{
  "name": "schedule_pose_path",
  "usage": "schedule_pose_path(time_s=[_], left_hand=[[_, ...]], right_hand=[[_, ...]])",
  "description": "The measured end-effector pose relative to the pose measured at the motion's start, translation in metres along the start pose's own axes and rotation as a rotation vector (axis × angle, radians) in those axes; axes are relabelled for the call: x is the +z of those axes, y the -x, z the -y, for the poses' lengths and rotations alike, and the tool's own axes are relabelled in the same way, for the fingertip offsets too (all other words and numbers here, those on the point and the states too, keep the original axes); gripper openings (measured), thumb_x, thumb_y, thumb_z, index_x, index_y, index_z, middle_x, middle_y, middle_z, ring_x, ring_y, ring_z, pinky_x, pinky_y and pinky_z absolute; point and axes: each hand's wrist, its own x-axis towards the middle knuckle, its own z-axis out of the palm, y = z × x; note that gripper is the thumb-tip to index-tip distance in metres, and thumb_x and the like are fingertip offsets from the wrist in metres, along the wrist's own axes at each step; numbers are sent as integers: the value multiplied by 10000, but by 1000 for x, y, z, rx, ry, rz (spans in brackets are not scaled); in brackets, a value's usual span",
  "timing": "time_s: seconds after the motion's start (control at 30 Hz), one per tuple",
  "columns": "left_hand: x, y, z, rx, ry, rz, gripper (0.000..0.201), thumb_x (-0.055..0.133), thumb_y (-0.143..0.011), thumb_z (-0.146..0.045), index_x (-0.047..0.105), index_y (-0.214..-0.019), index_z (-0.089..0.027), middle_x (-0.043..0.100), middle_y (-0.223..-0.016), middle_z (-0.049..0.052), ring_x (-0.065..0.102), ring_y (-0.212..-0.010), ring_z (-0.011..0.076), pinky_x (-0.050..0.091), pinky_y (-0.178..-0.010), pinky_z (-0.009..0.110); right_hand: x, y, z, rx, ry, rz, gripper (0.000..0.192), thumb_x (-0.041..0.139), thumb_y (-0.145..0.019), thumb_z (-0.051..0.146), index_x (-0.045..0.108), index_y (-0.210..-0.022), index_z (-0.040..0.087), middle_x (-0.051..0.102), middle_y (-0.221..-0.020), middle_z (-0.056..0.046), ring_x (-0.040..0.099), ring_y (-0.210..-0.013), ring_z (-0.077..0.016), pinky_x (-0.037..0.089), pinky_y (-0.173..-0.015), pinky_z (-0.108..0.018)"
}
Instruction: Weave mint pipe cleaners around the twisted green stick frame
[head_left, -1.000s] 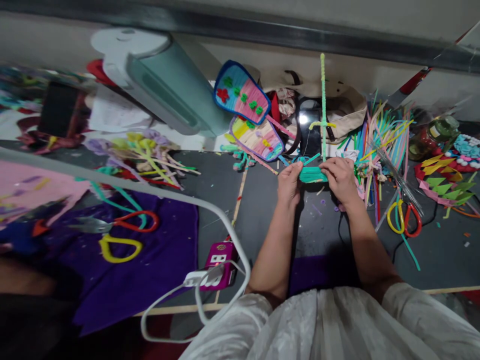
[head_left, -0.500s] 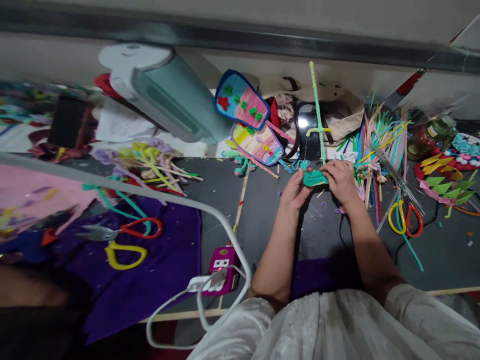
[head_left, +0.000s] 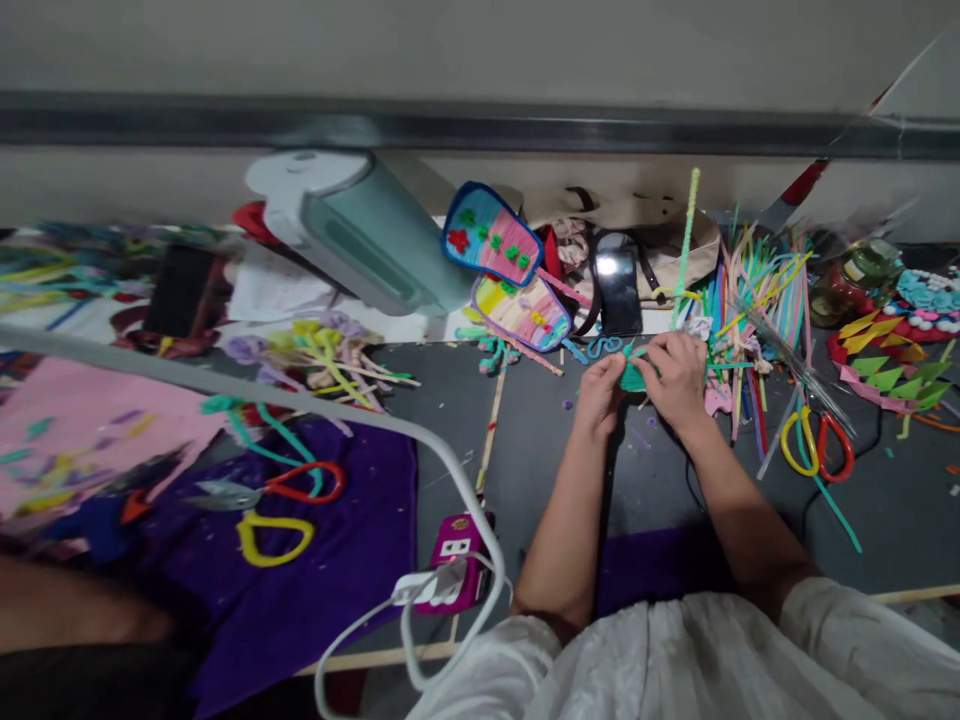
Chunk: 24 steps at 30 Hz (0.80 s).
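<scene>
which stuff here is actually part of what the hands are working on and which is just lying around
In hand:
left hand
right hand
green woven piece, held between both
light green pipe cleaner rising from it

Lying about:
red and yellow scissors
phone
two colourful woven fans
purple cloth
pink power strip

The right hand (head_left: 677,380) hides most of the green woven piece (head_left: 631,378).
</scene>
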Motion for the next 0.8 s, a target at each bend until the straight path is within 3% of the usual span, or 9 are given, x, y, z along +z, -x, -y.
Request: schedule_pose_path(time_s=[0.23, 0.53, 0.8], left_hand=[[6, 5, 1, 125, -192, -37, 462, 943, -550, -504, 718, -732, -144, 641, -652, -18, 525, -558, 82, 427, -565, 207], [8, 7, 0, 356, -346, -90, 240, 897, -628, -322, 772, -768, -172, 715, -744, 24, 600, -675, 132, 475, -706, 257], [7, 7, 2, 618, -715, -92, 86, 765, -737, -271, 755, -736, -185, 685, -738, 24, 574, -692, 151, 448, -711, 280]], right_hand=[[0, -1, -5, -16, 38, -2, 164, 596, -971, 307, 698, -866, 233, 669, -930, -61, 525, -903, -239, 346, -862, -416], [-4, -3, -5, -43, 65, 17, 168, 594, -965, 272, 669, -830, 206, 663, -916, -62, 507, -894, -236, 334, -865, -410], [-4, -3, -3, -19, 90, 49, 177, 569, -971, 254, 679, -846, 193, 660, -931, -70, 504, -916, -233, 325, -891, -403]])
